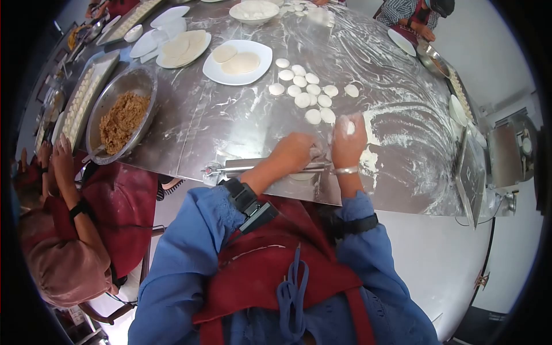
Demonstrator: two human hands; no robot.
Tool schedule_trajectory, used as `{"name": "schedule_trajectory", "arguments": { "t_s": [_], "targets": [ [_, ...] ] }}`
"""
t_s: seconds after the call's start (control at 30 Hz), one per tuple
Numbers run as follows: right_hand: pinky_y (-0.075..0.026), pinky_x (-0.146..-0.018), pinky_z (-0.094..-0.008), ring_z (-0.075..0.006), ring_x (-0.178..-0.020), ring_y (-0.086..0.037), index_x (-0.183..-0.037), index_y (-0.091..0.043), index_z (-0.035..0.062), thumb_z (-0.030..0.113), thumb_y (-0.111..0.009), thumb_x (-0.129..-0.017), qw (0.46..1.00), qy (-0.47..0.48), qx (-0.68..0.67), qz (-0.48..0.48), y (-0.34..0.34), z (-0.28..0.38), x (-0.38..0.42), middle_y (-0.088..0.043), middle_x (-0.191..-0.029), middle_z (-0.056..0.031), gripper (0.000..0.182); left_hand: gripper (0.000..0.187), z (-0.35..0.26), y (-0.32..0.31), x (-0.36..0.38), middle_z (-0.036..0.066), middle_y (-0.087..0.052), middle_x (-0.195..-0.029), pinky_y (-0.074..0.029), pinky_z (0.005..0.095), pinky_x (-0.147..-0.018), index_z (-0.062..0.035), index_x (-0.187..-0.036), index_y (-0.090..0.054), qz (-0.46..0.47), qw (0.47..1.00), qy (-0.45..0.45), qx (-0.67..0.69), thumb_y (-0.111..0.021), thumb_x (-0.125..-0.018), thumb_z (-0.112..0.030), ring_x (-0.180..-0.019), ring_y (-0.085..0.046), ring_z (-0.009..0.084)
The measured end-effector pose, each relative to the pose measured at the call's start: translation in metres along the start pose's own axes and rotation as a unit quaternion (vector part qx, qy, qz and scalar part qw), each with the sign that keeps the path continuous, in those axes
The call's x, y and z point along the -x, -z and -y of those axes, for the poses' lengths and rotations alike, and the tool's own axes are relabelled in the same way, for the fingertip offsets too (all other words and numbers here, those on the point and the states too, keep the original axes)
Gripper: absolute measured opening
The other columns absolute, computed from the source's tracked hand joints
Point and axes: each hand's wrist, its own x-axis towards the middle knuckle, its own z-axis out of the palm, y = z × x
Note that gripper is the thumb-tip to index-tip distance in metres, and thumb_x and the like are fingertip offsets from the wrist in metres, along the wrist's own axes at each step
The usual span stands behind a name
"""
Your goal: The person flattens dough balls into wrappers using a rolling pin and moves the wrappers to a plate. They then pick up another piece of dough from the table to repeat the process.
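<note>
At the front edge of the metal table, my left hand [294, 152] is closed, its fingers curled inward. Whatever those fingers may hold is hidden. Beneath that wrist and hand lies a metal bar [241, 165], with part of a pale dough round [303, 176] showing below it. My right hand [349, 144], with a bracelet at the wrist, is closed beside the left one, around a small white piece of dough [350, 128]. Just beyond both hands, several flattened floured dough pieces [302, 100] are spread on the table.
Ahead stands a white plate [261, 73] with flat wrappers; another plate [201, 52] holds more. At left are a metal bowl of brown filling [127, 118] and a tray of dumplings [86, 95]. A co-worker's hands [60, 161] are at left; another person [411, 20] works at far right.
</note>
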Motion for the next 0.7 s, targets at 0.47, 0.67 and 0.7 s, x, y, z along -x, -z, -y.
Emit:
{"name": "schedule_trajectory", "arguments": {
  "t_s": [0.47, 0.67, 0.7],
  "targets": [
    [-0.039, -0.056, -0.0365, -0.0278, -0.059, -0.047, -0.078, -0.045, 0.0011, 0.008, -0.053, -0.075, 1.0, 0.022, 0.022, -0.007, 0.001, -0.008, 0.006, -0.047, -0.066, -0.0131, 0.011, 0.013, 0.003, -0.004, 0.0, 0.018, -0.059, -0.075, -0.045, 0.0439, -0.065, -0.0046, -0.082, -0.057, -0.005, 0.999, 0.019, -0.046, -0.055, -0.076, -0.016, -0.073, -0.057, 0.037],
    [-0.038, -0.056, -0.0326, -0.0206, -0.058, -0.044, -0.074, -0.043, 0.0012, 0.01, -0.052, -0.077, 0.986, -0.129, -0.105, -0.021, 0.044, 0.003, 0.069, -0.044, -0.063, -0.0092, 0.013, 0.013, 0.009, 0.009, 0.018, 0.017, -0.06, -0.077, -0.045, 0.0427, -0.067, -0.0053, -0.082, -0.058, 0.033, 0.998, -0.008, -0.059, -0.055, -0.074, -0.014, -0.076, -0.057, 0.0364],
    [-0.039, -0.056, -0.0325, -0.0207, -0.058, -0.044, -0.074, -0.043, 0.0012, 0.01, -0.052, -0.078, 0.996, -0.071, -0.05, -0.015, 0.041, -0.001, 0.061, -0.044, -0.063, -0.0096, 0.013, 0.013, 0.008, 0.007, 0.021, 0.017, -0.06, -0.077, -0.046, 0.0429, -0.067, -0.0052, -0.082, -0.058, 0.023, 1.0, 0.007, -0.016, -0.055, -0.073, -0.014, -0.075, -0.057, 0.0366]
  ]
}}
